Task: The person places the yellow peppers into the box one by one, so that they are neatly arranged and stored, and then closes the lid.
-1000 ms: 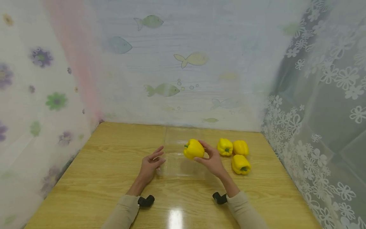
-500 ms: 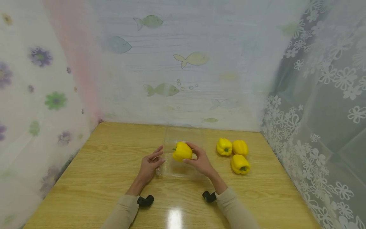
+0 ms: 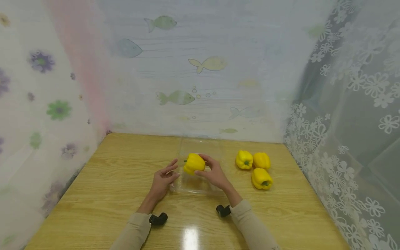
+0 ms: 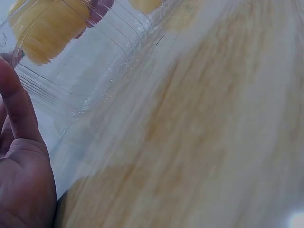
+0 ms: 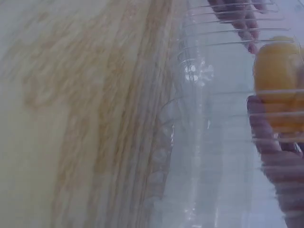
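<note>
My right hand (image 3: 215, 175) holds a yellow bell pepper (image 3: 194, 164) between thumb and fingers, its green stem pointing left. The pepper is over the left part of a clear plastic container (image 3: 193, 191); its exact height above the bottom cannot be told. Beside the container's left wall is my left hand (image 3: 163, 180), fingers loosely extended. In the left wrist view, the left fingers (image 4: 16, 102) lie at the container's edge, and the pepper (image 4: 45, 31) shows through the plastic. The right wrist view shows the same pepper (image 5: 278, 71) and right hand (image 5: 280, 164) behind the ribbed clear wall (image 5: 204, 137).
Three more yellow bell peppers stand grouped right of the container: one at left (image 3: 244, 159), one behind (image 3: 261, 160), one in front (image 3: 261, 178). The wooden table (image 3: 118, 177) ends at a fish-patterned curtain (image 3: 200, 104). Black wrist mounts (image 3: 158, 219) sit by both cuffs.
My right hand has carried the bell pepper leftward, from the container's right part to its left part. The left hand stays at the container's left side.
</note>
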`<state>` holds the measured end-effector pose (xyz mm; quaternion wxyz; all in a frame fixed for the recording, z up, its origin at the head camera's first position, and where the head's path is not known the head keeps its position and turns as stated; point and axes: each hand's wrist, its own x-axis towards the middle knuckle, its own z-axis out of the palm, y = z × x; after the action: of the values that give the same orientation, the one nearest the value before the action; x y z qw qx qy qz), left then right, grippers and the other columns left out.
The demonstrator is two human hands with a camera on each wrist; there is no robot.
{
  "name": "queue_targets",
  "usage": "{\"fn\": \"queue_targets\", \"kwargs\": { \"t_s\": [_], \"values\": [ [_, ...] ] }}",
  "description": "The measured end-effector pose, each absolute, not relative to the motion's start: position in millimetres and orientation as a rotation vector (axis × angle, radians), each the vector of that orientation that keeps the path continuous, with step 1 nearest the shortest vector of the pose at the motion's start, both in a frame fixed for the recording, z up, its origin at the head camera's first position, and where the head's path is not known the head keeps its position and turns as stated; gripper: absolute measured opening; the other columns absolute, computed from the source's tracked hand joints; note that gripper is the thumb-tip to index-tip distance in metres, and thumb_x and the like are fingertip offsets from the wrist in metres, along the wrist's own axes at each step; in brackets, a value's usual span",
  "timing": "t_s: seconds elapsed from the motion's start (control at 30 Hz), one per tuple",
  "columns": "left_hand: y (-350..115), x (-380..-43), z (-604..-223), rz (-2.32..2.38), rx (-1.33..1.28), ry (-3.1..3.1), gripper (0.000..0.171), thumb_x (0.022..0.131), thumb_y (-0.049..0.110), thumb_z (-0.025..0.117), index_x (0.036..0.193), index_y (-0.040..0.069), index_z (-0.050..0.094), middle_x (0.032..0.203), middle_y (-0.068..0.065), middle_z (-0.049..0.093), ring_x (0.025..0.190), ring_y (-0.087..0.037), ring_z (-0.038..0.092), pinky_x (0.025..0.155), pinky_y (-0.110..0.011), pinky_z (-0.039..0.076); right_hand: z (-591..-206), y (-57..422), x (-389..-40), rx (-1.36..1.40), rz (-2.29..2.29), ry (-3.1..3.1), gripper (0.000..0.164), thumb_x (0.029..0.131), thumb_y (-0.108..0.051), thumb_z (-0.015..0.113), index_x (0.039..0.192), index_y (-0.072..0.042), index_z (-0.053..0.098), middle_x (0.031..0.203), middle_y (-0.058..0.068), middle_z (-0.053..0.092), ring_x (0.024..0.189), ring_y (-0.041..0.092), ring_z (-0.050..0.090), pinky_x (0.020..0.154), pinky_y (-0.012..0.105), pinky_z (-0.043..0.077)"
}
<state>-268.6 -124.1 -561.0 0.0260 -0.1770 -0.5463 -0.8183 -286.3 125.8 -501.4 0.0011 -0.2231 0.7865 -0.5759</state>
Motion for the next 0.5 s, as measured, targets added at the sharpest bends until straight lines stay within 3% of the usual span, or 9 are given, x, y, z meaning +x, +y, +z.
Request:
{"fn": "queue_targets", "kwargs": {
  "t_s": [0.27, 0.5],
  "values": [
    [-125.4, -267.2, -559.9, -2.53, -0.491, -1.745, 0.049, 0.092, -0.009, 0.067, 0.135, -0.024, 0.048, 0.161, -0.02, 0.037, 0.067, -0.003, 0.052, 0.052, -0.013, 0.046, -472.0, 118.3, -277.6, -0.694, -1.719, 2.401, 0.067, 0.09, -0.007, 0.077, 0.149, 0.004, 0.046, 0.149, 0.023, 0.051, 0.127, 0.043, 0.054, 0.107, 0.057, 0.044],
    [-125.1, -266.8, -559.8, -2.527, -0.479, -1.752, 0.05, 0.092, -0.008, 0.069, 0.136, -0.022, 0.05, 0.161, -0.019, 0.038, 0.068, -0.002, 0.053, 0.052, -0.013, 0.046, -501.5, 114.9, -298.9, -0.702, -1.69, 2.416, 0.07, 0.09, -0.009, 0.078, 0.152, -0.002, 0.045, 0.153, 0.019, 0.048, 0.13, 0.042, 0.052, 0.108, 0.055, 0.045]
  ]
}}
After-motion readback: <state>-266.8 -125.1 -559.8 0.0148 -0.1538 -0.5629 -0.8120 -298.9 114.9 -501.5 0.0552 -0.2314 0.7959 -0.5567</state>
